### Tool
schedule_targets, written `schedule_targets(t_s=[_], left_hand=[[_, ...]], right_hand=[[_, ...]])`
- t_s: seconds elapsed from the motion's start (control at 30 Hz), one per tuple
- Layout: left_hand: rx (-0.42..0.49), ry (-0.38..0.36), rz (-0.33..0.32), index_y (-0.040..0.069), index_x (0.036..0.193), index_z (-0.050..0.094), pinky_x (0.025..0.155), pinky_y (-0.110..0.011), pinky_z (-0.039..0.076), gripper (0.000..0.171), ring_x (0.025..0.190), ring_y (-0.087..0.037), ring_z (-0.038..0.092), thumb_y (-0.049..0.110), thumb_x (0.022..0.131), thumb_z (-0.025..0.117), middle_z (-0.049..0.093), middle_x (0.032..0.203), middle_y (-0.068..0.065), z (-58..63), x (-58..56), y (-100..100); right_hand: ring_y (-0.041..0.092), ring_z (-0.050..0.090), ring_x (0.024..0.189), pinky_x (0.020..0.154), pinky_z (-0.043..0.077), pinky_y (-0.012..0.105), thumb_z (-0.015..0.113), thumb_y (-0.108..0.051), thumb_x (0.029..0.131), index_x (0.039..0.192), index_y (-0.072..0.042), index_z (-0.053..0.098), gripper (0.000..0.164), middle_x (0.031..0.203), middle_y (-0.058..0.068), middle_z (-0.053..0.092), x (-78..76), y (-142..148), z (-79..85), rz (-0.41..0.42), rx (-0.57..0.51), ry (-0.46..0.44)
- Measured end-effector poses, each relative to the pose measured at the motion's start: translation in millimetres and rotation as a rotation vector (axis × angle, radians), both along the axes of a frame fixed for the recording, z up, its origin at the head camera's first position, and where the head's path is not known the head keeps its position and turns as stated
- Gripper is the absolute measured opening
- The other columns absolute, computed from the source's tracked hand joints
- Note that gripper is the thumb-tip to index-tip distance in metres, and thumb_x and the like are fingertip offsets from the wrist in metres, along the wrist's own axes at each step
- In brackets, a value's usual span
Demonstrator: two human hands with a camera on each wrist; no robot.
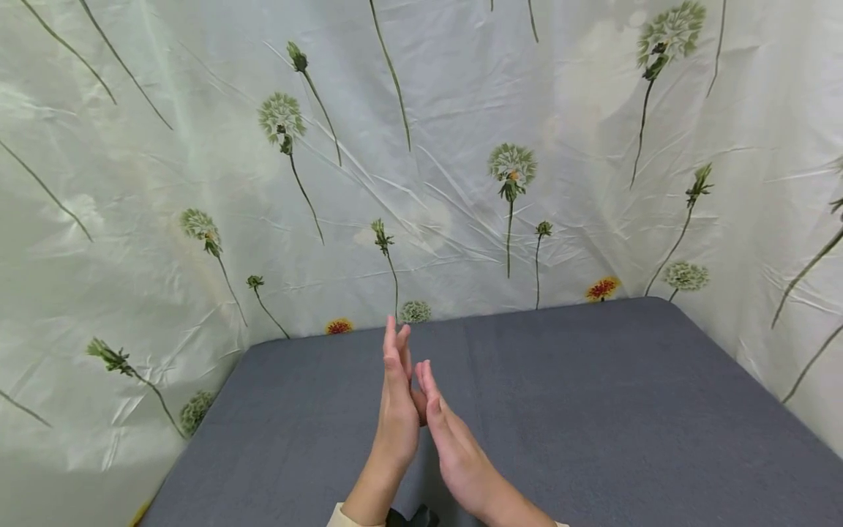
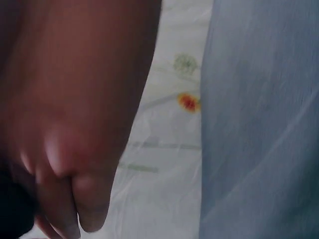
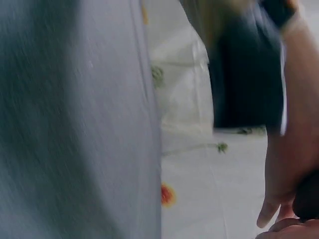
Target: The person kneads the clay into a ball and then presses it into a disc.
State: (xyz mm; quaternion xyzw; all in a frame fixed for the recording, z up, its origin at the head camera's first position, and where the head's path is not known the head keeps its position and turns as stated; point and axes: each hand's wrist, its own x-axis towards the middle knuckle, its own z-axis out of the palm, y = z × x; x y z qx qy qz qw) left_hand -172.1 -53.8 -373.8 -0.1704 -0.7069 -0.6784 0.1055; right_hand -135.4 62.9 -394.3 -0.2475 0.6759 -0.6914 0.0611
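Observation:
Over the grey table, in the head view, my left hand (image 1: pixel 397 421) stands upright with its fingers straight. Facing it, palm inward, is my right hand (image 1: pixel 457 454), tilted toward the left with its fingers also extended. The palms come close together near the fingers; whether they fully touch cannot be told. No object shows between them. A hand (image 2: pixel 75 124) fills the left side of the left wrist view, its fingers pointing down. In the right wrist view a forearm (image 3: pixel 301 89) bears a dark box-shaped device (image 3: pixel 246 74).
The grey cloth-covered table (image 1: pixel 593 410) spreads beneath and around both hands. Behind it hangs a pale curtain (image 1: pixel 448 95) printed with dandelions and flowers, which also runs along the left and right sides. A black item (image 1: pixel 421 517) shows between the wrists at the bottom edge.

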Motion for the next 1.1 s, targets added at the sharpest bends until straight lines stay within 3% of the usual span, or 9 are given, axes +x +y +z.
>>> schedule_targets(t_s=[0.1,0.3,0.43,0.53,0.67,0.77,0.83,0.93,1.1], left_hand=[[0.024,-0.024,0.028,0.035,0.174,-0.003,0.13,-0.071,0.013,0.067,0.169,-0.04,0.002,0.062,0.113,0.003,0.013,0.18,-0.012,-2.2,-8.5,-8.1],[0.018,-0.086,0.062,0.03,0.175,0.003,0.133,-0.065,0.01,0.065,0.168,-0.039,0.01,0.057,0.115,0.006,0.021,0.178,-0.017,-15.9,-19.7,-11.6],[-0.004,-0.124,0.031,0.027,0.175,0.006,0.131,-0.068,0.014,0.064,0.168,-0.038,0.013,0.054,0.117,0.007,0.023,0.177,-0.018,-26.3,-19.2,-2.6],[-0.05,-0.131,-0.027,0.026,0.175,0.005,0.128,-0.073,0.018,0.062,0.168,-0.037,0.016,0.049,0.118,0.006,0.026,0.177,-0.016,-30.6,-12.7,9.6],[-0.129,-0.094,-0.06,0.031,0.174,0.006,0.127,-0.074,0.017,0.056,0.168,-0.031,0.018,0.042,0.119,0.007,0.023,0.179,-0.005,-29.6,2.6,23.6],[-0.168,-0.043,-0.041,0.037,0.173,0.003,0.127,-0.073,0.017,0.054,0.168,-0.026,0.015,0.039,0.119,0.008,0.011,0.181,0.005,-24.9,10.7,28.5],[-0.172,-0.012,-0.023,0.04,0.173,0.0,0.128,-0.072,0.017,0.054,0.169,-0.026,0.012,0.04,0.119,0.008,0.004,0.181,0.008,-20.4,11.7,28.2],[-0.123,0.013,0.008,0.04,0.173,-0.001,0.128,-0.072,0.018,0.055,0.169,-0.028,0.01,0.044,0.119,0.007,0.003,0.182,0.005,-13.6,6.5,22.2],[-0.033,0.034,0.08,0.035,0.174,0.001,0.13,-0.07,0.016,0.06,0.169,-0.032,0.007,0.052,0.117,0.007,0.01,0.181,-0.005,-7.4,-9.2,2.5]], right_hand=[[0.03,-0.009,0.168,0.13,-0.006,0.067,0.006,-0.041,0.119,0.173,-0.016,-0.008,0.061,0.181,-0.001,-0.011,3.6,-4.6,0.1,0.051,0.004,-0.033],[0.023,-0.008,0.169,0.131,-0.003,0.065,0.01,-0.039,0.12,0.173,-0.018,0.003,0.058,0.181,-0.006,-0.002,4.5,-3.1,1.7,-0.036,0.004,-0.025],[0.017,-0.01,0.168,0.134,0.0,0.036,0.013,-0.034,0.12,0.174,-0.018,0.008,0.056,0.181,-0.008,0.003,2.0,3.5,5.1,-0.095,0.006,0.048],[0.02,-0.008,0.169,0.126,0.002,0.011,0.013,-0.03,0.12,0.174,-0.014,0.012,0.056,0.182,-0.003,0.007,-2.1,11.5,9.2,-0.157,-0.017,0.136],[0.025,-0.002,0.17,0.119,0.008,0.001,0.011,-0.031,0.12,0.173,-0.008,0.015,0.057,0.181,0.003,0.012,-8.1,20.9,12.4,-0.216,-0.05,0.172],[0.025,0.001,0.17,0.13,0.007,0.017,0.01,-0.035,0.12,0.172,-0.006,0.014,0.06,0.182,0.003,0.01,-11.6,22.9,11.3,-0.194,-0.063,0.122],[0.026,0.001,0.17,0.136,0.003,0.037,0.009,-0.037,0.12,0.172,-0.005,0.012,0.061,0.182,0.003,0.009,-13.1,21.4,9.1,-0.171,-0.069,0.087],[0.029,-0.002,0.169,0.132,-0.004,0.066,0.008,-0.038,0.119,0.172,-0.004,0.01,0.063,0.182,0.005,0.006,-12.3,15.1,4.7,-0.126,-0.08,0.047],[0.029,-0.001,0.169,0.133,0.0,0.058,0.008,-0.04,0.119,0.173,-0.011,0.001,0.061,0.182,0.004,0.001,-5.4,0.2,-2.7,-0.012,-0.049,-0.032]])
